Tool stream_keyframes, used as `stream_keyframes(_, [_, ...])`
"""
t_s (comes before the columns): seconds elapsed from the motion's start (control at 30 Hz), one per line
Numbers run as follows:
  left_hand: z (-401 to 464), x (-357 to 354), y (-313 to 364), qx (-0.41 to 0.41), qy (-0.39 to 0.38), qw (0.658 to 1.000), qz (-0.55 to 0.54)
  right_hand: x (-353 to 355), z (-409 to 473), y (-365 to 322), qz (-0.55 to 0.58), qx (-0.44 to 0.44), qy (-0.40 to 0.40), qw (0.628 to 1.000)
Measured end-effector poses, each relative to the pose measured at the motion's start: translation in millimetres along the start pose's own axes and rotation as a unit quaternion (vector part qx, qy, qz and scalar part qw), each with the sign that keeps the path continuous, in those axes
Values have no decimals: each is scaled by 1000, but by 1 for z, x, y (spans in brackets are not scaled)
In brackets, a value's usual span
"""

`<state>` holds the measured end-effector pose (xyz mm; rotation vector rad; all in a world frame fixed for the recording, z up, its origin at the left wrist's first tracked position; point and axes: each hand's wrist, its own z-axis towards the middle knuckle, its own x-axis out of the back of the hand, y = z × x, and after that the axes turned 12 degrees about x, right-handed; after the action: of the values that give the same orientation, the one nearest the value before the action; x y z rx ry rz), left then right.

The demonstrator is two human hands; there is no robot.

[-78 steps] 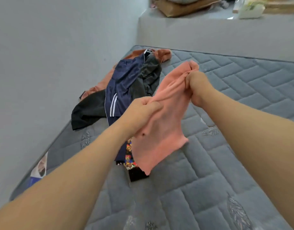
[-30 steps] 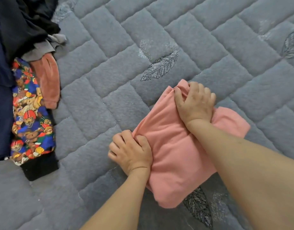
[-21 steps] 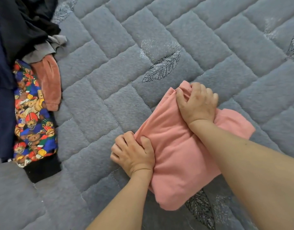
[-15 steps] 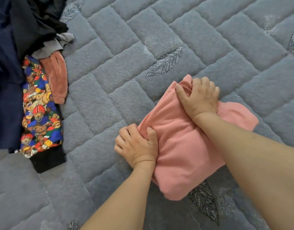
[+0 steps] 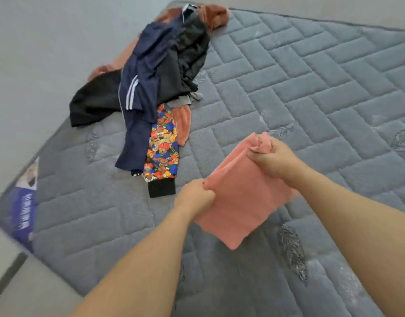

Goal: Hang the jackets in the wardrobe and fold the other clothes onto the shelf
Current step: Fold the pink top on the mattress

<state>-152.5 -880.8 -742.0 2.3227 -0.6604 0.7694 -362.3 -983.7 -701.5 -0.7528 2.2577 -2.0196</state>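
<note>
A folded salmon-pink garment (image 5: 240,202) hangs between my two hands just above the grey quilted mattress (image 5: 311,92). My left hand (image 5: 193,196) grips its near-left edge. My right hand (image 5: 272,157) grips its bunched far corner. Further back on the mattress lies a pile of clothes: a navy jacket with white stripes (image 5: 142,92), a black garment (image 5: 94,104), a dark grey garment (image 5: 190,49), a bear-print piece with a black cuff (image 5: 161,149) and a rust-orange garment (image 5: 216,16).
A pale wall (image 5: 48,42) runs along the mattress's left side. A blue and white label (image 5: 25,202) sits on the mattress's near-left corner, with floor (image 5: 25,289) below it. No wardrobe or shelf is in view.
Both hands lifted the folded pink garment off the mattress, where they were pressing it flat. My view swung up and back, bringing the whole clothes pile and the wall into sight.
</note>
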Motion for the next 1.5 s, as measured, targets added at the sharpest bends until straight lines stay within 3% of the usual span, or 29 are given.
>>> stream_keyframes(0.13, [-78,122,-44,44,72,996,-6,-42,-24,-125,24,35,-103,994])
stream_keyframes(0.33, [-270,301,-121,117,202,972,-42,-135,-96,-341,75,166,-206,961])
stream_keyframes(0.47, [-403,398,-194,179,313,932,-44,-210,-162,-475,121,236,-268,926])
stream_keyframes(0.63, [-568,463,-284,247,419,872,-50,-300,-265,-602,148,299,-365,869])
stream_keyframes(0.87, [-776,505,-402,336,531,778,-1,-427,-422,-721,209,367,-436,795])
stream_keyframes(1.07, [-903,499,-464,419,605,677,18,-505,-538,-778,284,383,-458,750])
stream_keyframes(1.23, [-972,478,-482,489,653,572,79,-550,-612,-810,350,367,-457,730])
stream_keyframes(1.4, [-1029,446,-468,560,648,504,114,-570,-677,-828,381,326,-481,719])
stream_keyframes(1.5, [-1060,413,-450,612,634,459,116,-568,-721,-832,390,290,-531,694])
